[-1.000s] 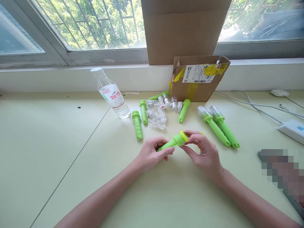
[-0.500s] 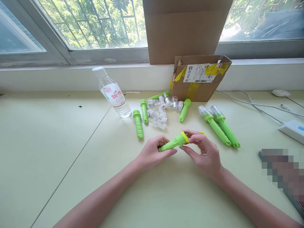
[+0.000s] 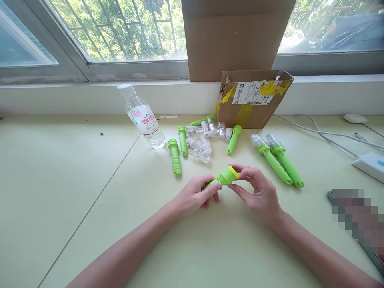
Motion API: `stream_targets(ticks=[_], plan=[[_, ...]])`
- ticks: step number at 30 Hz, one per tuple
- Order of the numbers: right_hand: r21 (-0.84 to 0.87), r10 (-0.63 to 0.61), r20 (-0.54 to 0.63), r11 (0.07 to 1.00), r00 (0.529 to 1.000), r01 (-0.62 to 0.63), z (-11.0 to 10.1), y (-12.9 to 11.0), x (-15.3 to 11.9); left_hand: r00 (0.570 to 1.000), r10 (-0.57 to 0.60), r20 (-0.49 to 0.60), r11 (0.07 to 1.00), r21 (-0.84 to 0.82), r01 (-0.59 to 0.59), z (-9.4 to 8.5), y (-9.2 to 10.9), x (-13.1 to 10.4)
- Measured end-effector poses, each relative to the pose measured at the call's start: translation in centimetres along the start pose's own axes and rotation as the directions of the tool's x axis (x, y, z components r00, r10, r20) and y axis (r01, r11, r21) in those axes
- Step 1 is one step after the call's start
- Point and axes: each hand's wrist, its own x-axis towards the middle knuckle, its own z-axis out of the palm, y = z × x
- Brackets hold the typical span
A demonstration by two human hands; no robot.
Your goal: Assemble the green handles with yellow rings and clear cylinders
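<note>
A green plastic handle [image 3: 223, 178] with a threaded, flared end is tilted up to the right over the table. My left hand [image 3: 200, 195] is closed round its narrow end, the thumb lying along its side. At the flared end sits a yellow ring [image 3: 233, 172], pinched by the fingertips of my right hand [image 3: 260, 192]. Whether the ring is fully seated cannot be made out. Beyond my hands lie loose green handles [image 3: 175, 157] and clear plastic tubes [image 3: 198, 152]. To the right rest two green handles with clear caps [image 3: 275, 165].
A water bottle [image 3: 146, 122] stands at the back left. An open cardboard box [image 3: 255, 114] is against the wall below the window. White cables [image 3: 327, 132] and a white power strip [image 3: 370, 165] lie at right, near a blurred-out flat object [image 3: 357, 224].
My left hand has shifted its grip on the green handle: the thumb now presses on its side and fingers show beneath. My right hand stays at the yellow ring.
</note>
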Motion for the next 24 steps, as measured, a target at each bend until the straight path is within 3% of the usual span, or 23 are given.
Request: stream_targets(ticks=[5, 14, 19, 24], plan=[[-0.013, -0.018, -0.049, 1.000, 0.999, 0.018, 0.2, -0.1, -0.2, 0.997, 0.033, -0.071, 0.999, -0.010, -0.034, -0.3, 0.0, 0.2], [-0.035, -0.024, -0.073, 0.999, 0.997, 0.021, 0.2, 0.0, -0.1, 0.954, 0.137, -0.268, 0.990, 0.078, -0.120, 0.3, -1.1, 0.5], [-0.018, 0.000, -0.089, 1.000, 0.996, -0.001, 0.2, 0.0, -0.1, 0.946, 0.158, -0.283, 0.982, 0.145, -0.120, 0.6, -0.8, 0.4], [-0.001, -0.001, -0.085, 1.000, 0.996, 0.001, 0.3, -0.1, 0.0, 0.964, 0.104, -0.244, 0.992, 0.100, -0.082, 0.6, -0.7, 0.3]])
